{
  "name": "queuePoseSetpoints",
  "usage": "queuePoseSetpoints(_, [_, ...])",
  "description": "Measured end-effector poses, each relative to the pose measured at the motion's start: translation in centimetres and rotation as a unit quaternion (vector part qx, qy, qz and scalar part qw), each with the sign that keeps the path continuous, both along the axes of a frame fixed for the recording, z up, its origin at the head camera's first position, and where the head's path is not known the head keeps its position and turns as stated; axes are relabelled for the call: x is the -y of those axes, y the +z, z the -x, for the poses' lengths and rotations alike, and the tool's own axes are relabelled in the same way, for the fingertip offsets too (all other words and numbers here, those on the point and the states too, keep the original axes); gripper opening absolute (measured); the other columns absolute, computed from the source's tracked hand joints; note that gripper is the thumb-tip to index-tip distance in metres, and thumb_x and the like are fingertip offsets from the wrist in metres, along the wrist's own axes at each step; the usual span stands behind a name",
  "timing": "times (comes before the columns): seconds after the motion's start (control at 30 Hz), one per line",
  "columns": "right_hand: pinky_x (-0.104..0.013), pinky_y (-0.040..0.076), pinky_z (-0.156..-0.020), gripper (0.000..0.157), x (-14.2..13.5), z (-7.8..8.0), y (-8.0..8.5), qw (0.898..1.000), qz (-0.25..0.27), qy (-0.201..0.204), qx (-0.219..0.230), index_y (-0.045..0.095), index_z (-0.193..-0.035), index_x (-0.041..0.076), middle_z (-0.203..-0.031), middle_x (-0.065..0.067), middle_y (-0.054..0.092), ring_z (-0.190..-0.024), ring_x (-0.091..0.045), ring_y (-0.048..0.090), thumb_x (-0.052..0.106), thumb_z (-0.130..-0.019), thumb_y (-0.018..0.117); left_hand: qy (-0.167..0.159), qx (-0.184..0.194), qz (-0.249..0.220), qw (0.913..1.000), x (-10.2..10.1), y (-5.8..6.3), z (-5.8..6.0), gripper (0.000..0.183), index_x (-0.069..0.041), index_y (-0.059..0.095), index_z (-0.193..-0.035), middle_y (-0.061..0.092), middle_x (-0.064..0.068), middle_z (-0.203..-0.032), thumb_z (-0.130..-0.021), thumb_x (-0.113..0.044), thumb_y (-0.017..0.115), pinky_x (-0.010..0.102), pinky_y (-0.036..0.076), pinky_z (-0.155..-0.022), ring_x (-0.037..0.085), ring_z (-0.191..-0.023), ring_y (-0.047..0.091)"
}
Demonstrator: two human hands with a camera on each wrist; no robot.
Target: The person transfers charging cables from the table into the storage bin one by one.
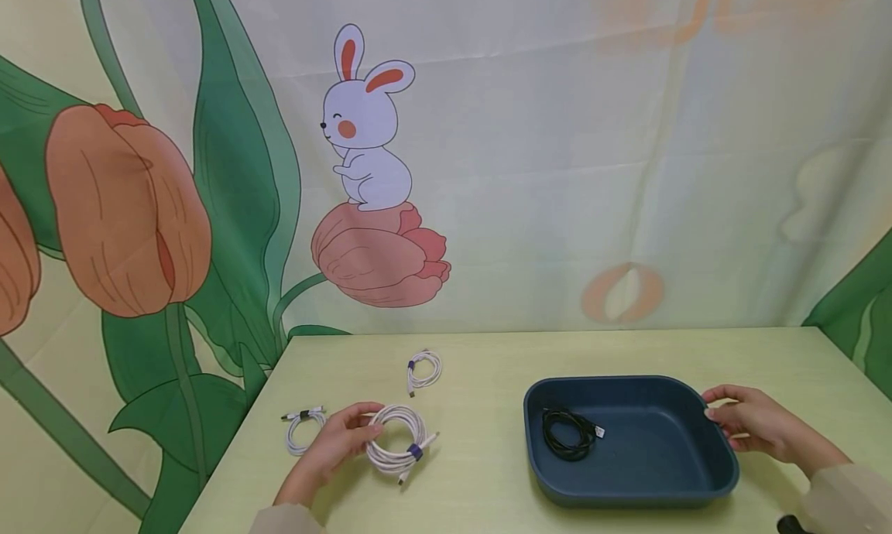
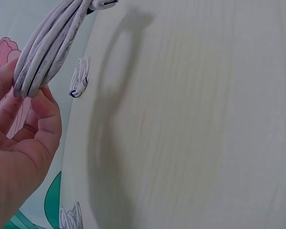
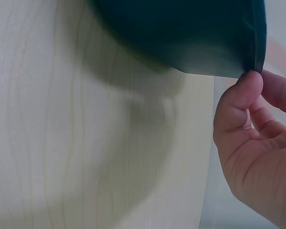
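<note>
My left hand (image 1: 344, 439) pinches a thick coil of white cable (image 1: 400, 450) by its left side, thumb and fingers round the strands. A dark blue tie binds this coil, and its shadow falls on the table in the left wrist view. On the right, my right hand (image 1: 756, 426) pinches the rim of a dark blue plastic bin (image 1: 655, 472) near its far right corner. Thumb and fingers sit on either side of that rim in the right wrist view. A coiled black cable (image 1: 567, 435) with a small white label lies inside the bin, toward its left.
Two smaller white cable coils lie on the pale wooden table (image 1: 481, 418): one with a blue tie (image 1: 423, 370) toward the back, another with a black tie (image 1: 303, 430) left of my left hand. A printed backdrop (image 1: 516, 170) hangs behind the table. A small black object (image 1: 790, 524) shows at bottom right.
</note>
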State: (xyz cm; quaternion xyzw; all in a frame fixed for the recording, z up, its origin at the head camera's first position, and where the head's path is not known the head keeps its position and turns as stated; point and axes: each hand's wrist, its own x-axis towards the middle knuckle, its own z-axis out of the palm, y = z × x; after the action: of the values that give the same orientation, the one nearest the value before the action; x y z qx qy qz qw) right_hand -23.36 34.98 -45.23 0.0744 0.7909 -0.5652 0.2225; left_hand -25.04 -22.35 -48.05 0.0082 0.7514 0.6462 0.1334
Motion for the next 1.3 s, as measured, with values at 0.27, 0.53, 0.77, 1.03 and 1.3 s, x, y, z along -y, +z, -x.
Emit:
queuePoseSetpoints(0.27, [-0.027, 0.048, -0.058, 0.032, 0.0, 0.0, 0.0, 1.000, -0.004, -0.003, 0.001, 0.041, -0.113, -0.001, -0.074, 0.000, 0.053, -0.062, -0.012, 0.051, 0.014, -0.087, 0.051, -0.006, 0.000, -0.007, 1.0000, -0.5, 0.5, -0.2, 0.046, 0.005, 0.043, -0.121, 0.054, 0.008, -0.097, -0.081, -0.010, 0.060, 0.022, 0.046, -0.065, 0.015, -0.081, 0.053])
queuePoseSetpoints(0.53, [-0.027, 0.048, -0.058, 0.032, 0.1, 0.0, 0.0, 1.000, -0.007, -0.005, -0.001, 0.042, -0.113, -0.002, -0.074, -0.001, 0.053, -0.063, -0.013, 0.051, 0.014, -0.087, 0.051, -0.015, -0.002, -0.008, 0.9999, -1.1, 0.6, -0.1, 0.043, 0.006, 0.043, -0.121, 0.054, 0.011, -0.099, -0.082, -0.007, 0.058, 0.022, 0.046, -0.066, 0.015, -0.080, 0.053])
queuePoseSetpoints(0.77, [-0.028, 0.048, -0.059, 0.033, 0.1, -0.1, 0.1, 1.000, -0.007, -0.004, -0.002, 0.041, -0.114, -0.002, -0.074, 0.000, 0.053, -0.063, -0.013, 0.051, 0.014, -0.087, 0.051, -0.018, -0.006, -0.007, 0.9998, -1.7, 0.9, -0.1, 0.044, 0.005, 0.044, -0.121, 0.054, 0.010, -0.099, -0.082, -0.009, 0.059, 0.023, 0.046, -0.067, 0.015, -0.081, 0.053])
queuePoseSetpoints(1.03, [-0.027, 0.048, -0.057, 0.032, 0.1, -0.1, 0.1, 1.000, 0.002, -0.001, -0.006, 0.040, -0.113, -0.002, -0.072, 0.000, 0.052, -0.062, -0.012, 0.051, 0.014, -0.087, 0.050, -0.022, -0.004, -0.019, 0.9996, -2.3, 1.2, -0.2, 0.045, 0.006, 0.044, -0.120, 0.055, 0.008, -0.097, -0.081, -0.009, 0.060, 0.024, 0.046, -0.067, 0.016, -0.081, 0.053])
queuePoseSetpoints(1.3, [-0.026, 0.047, -0.057, 0.032, 0.1, -0.1, 0.0, 1.000, 0.009, 0.001, -0.005, 0.041, -0.113, -0.002, -0.073, 0.000, 0.053, -0.062, -0.011, 0.051, 0.014, -0.087, 0.051, -0.025, -0.005, -0.032, 0.9992, -3.1, 1.7, -0.3, 0.044, 0.006, 0.044, -0.119, 0.055, 0.005, -0.094, -0.081, -0.009, 0.060, 0.022, 0.046, -0.065, 0.015, -0.080, 0.053])
